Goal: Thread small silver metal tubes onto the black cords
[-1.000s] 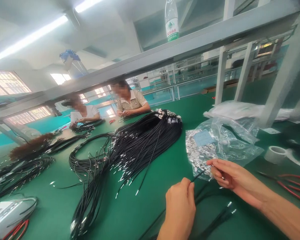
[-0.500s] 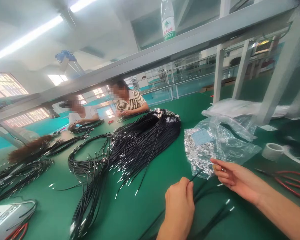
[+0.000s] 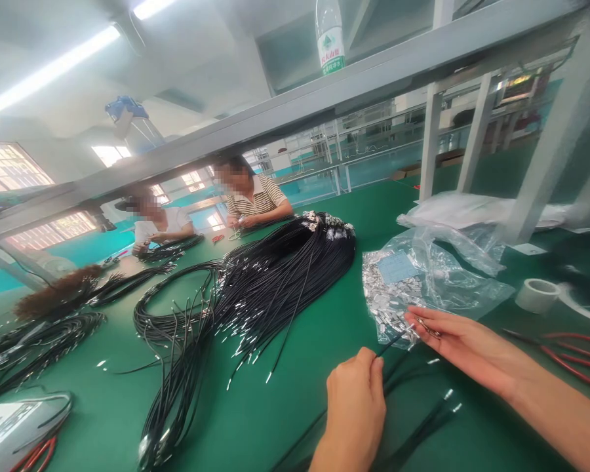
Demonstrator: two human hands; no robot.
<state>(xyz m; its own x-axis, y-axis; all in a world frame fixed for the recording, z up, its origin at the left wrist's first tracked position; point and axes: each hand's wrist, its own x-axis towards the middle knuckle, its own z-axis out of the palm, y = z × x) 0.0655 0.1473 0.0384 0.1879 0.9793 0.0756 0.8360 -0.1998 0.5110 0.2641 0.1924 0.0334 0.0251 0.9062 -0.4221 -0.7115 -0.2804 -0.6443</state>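
Black cord (image 3: 392, 341) in the left hand (image 3: 354, 400), its tip (image 3: 409, 330) at the right hand (image 3: 465, 341).
I see the left closed around the cord just short of its tip, apparently to steady it; the right curls round small metal pieces (image 3: 429, 329), contact with the tip unclear. A clear bag (image 3: 465, 293) lies just beyond the right hand, presumably for short reaches; the cord bundle (image 3: 295, 282) lies farther off, beyond the left.

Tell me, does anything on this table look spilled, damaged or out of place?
Nothing looks plainly spilled or damaged. One black cord sticks out left from the looped bundle, oddly alone; a small silver piece just beyond it may be loose.
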